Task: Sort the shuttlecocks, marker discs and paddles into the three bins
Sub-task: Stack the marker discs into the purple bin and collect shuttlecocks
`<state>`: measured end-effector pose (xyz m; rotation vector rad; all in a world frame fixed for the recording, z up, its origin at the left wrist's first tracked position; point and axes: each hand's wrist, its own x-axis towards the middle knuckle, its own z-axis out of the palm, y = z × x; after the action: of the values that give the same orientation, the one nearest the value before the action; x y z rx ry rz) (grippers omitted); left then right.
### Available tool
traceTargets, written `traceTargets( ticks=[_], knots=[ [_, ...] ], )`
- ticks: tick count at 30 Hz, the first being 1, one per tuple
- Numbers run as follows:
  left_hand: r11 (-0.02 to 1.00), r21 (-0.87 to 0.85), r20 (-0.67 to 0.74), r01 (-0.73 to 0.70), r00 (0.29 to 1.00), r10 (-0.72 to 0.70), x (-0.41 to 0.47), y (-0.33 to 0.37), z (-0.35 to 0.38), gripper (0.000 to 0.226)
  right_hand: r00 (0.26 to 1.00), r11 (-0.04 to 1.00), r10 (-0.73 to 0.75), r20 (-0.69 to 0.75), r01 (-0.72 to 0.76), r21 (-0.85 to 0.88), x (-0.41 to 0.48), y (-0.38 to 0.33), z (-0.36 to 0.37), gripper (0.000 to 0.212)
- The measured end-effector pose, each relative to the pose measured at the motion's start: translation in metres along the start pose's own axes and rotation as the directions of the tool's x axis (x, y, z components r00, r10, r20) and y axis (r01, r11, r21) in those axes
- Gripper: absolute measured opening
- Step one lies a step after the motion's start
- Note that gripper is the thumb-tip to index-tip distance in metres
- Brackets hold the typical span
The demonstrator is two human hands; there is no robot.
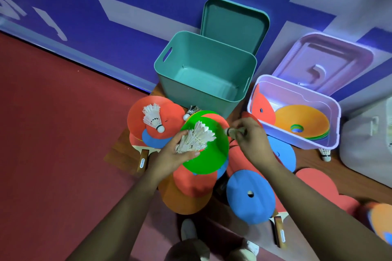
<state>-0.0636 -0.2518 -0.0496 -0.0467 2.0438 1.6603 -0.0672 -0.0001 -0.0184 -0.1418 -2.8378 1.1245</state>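
My left hand (174, 154) grips a bunch of white shuttlecocks (196, 136) above a green marker disc (209, 154). My right hand (250, 140) is closed on another shuttlecock (230, 132), of which only the cork end shows. A loose shuttlecock (153, 119) lies on a red disc (137, 119); another (191, 112) lies beside the teal bin (203, 74), which holds nothing visible. The lilac bin (333, 106) holds red, orange and green discs. Blue discs (250, 195), red and orange discs are piled on the floor. Paddle handles (142, 162) (279, 232) stick out from under them.
The teal lid (233, 21) and the lilac lid (322, 61) lean against the blue wall behind their bins. A white bin (369, 144) stands at the right edge, with a shuttlecock (325, 153) near it. Red floor lies to the left. My shoes (187, 229) are at the bottom.
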Motion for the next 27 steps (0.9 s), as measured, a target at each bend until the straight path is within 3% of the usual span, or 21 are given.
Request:
traceTargets(
  ticks=[3,5,10,14,16,18,19,21,23,27],
  knots=[
    [1.0,0.009,0.014,-0.006,1.0,0.006,0.006,0.013,0.006,0.066,0.998,0.982,-0.067,-0.017,0.069,0.176,0.004,-0.021,-0.025,0.043],
    [0.999,0.031,0.022,-0.02,1.0,0.019,0.01,0.022,0.011,0.061,0.999,0.98,-0.04,0.025,0.034,0.197,0.006,-0.028,-0.034,0.053],
    [0.984,0.147,0.138,-0.101,0.987,0.081,0.019,0.043,0.024,0.06,0.994,0.994,0.025,0.11,-0.037,0.1,0.003,-0.028,-0.049,0.037],
    [0.955,0.221,0.223,-0.2,0.963,0.15,0.021,0.062,0.047,0.058,0.99,0.962,0.13,0.061,-0.141,0.234,-0.011,-0.025,-0.055,0.041],
    [0.96,0.184,0.197,-0.209,0.965,0.172,0.021,0.073,0.058,0.058,0.981,0.938,0.195,0.007,-0.188,0.291,-0.013,-0.019,-0.063,0.027],
    [0.95,0.195,0.174,-0.244,0.962,0.212,0.021,0.086,0.071,0.059,0.987,0.968,0.158,-0.038,-0.147,0.202,-0.016,-0.011,-0.079,0.016],
    [0.942,0.205,0.183,-0.265,0.956,0.229,0.021,0.095,0.078,0.059,0.99,0.976,0.131,-0.054,-0.119,0.185,-0.017,-0.007,-0.089,0.021],
    [0.929,0.222,0.229,-0.295,0.942,0.245,0.021,0.114,0.095,0.063,0.99,0.977,0.097,-0.1,-0.076,0.197,-0.021,0.004,-0.112,0.025],
    [0.91,0.271,0.285,-0.313,0.929,0.235,0.024,0.131,0.116,0.075,0.988,0.973,0.094,-0.123,-0.065,0.219,-0.023,0.021,-0.136,0.016],
    [0.805,0.427,0.367,-0.413,0.892,0.263,0.032,0.165,0.177,0.086,0.983,0.968,0.116,-0.145,-0.08,0.236,-0.031,0.064,-0.196,0.021]
  ],
)
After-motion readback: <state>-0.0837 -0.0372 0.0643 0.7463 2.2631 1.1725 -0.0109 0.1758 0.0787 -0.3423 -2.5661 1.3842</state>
